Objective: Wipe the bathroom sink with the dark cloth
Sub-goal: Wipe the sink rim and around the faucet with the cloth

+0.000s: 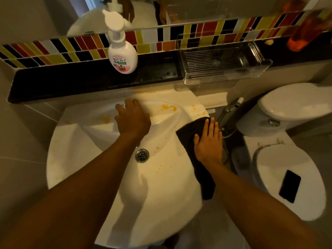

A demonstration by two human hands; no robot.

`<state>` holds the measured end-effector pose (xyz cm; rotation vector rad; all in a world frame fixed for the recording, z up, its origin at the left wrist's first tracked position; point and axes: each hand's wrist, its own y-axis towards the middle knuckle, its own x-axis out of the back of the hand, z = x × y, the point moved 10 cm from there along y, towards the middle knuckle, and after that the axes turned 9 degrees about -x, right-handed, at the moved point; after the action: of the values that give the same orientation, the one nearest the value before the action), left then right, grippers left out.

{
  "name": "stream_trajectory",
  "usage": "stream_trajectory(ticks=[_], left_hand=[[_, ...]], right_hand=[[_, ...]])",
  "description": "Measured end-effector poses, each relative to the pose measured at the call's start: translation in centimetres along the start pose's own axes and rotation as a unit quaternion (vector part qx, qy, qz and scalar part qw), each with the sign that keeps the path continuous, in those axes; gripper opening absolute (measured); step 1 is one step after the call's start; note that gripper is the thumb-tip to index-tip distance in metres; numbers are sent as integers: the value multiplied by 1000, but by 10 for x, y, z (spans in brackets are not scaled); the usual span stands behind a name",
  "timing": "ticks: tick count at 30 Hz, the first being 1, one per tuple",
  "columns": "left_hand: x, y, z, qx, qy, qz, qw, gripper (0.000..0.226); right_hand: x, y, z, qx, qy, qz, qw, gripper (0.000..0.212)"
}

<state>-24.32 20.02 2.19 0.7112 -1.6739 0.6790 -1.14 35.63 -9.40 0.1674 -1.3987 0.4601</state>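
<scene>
The white bathroom sink (75, 150) fills the middle of the head view, with a metal drain (142, 155) in its bowl and orange-yellow stains (168, 107) near its back right edge. The dark cloth (190, 139) is draped over the sink's right rim and hangs down its side. My right hand (209, 142) lies flat on the cloth, fingers together. My left hand (133, 117) is curled over the back of the basin where the tap sits; the tap itself is mostly hidden under it.
A black ledge (71, 81) behind the sink carries a soap pump bottle (122, 51) and a clear plastic tray (222, 62). A toilet (287, 159) stands to the right with a black phone (290, 186) on its lid. A spray hose (230, 110) hangs between sink and toilet.
</scene>
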Motion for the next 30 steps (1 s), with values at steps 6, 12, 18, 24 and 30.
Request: stream_trajectory(ticks=[6, 12, 18, 24, 30], left_hand=[[-4, 1, 3, 13, 15, 1, 1000, 35], [-2, 0, 1, 14, 30, -2, 999, 34], [0, -3, 0, 12, 38, -6, 999, 32], [3, -7, -2, 25, 40, -1, 999, 30], [4, -7, -1, 27, 21, 3, 999, 33]], right_hand=[[0, 55, 43, 81, -44, 20, 996, 62], [0, 92, 83, 155, -80, 39, 984, 58], [4, 45, 41, 143, -51, 21, 988, 60], [-2, -22, 0, 72, -30, 15, 997, 64], [-12, -89, -25, 28, 8, 37, 999, 68]])
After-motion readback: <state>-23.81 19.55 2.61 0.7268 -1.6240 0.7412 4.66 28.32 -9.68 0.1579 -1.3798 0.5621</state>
